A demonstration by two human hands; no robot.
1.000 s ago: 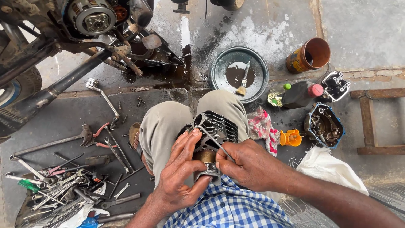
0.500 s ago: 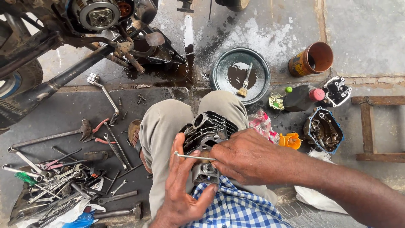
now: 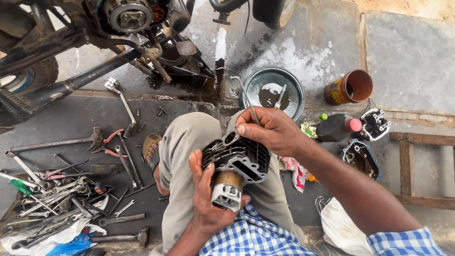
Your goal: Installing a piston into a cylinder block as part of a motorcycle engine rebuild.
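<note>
A dark finned engine cylinder [image 3: 239,159] rests on my lap with a brass-coloured piston [image 3: 227,189] sticking out of its near end. My left hand [image 3: 204,204] cradles the cylinder and piston from the left and below. At the cylinder's far top edge, my right hand [image 3: 268,130] pinches a thin metal rod [image 3: 244,92] that points away from me, its lower end at a hole in the cylinder.
A metal bowl [image 3: 294,85] of dark oil with a brush lies ahead, with a rusty can [image 3: 348,87], a dark bottle [image 3: 336,127] and engine covers [image 3: 362,159] to the right. A motorcycle engine [image 3: 132,19] stands at top left. Several loose tools [image 3: 57,189] lie on the left.
My right hand has moved from across the cylinder's side to its far top edge. The rod has turned from lying sideways to pointing away. My left hand still holds the cylinder.
</note>
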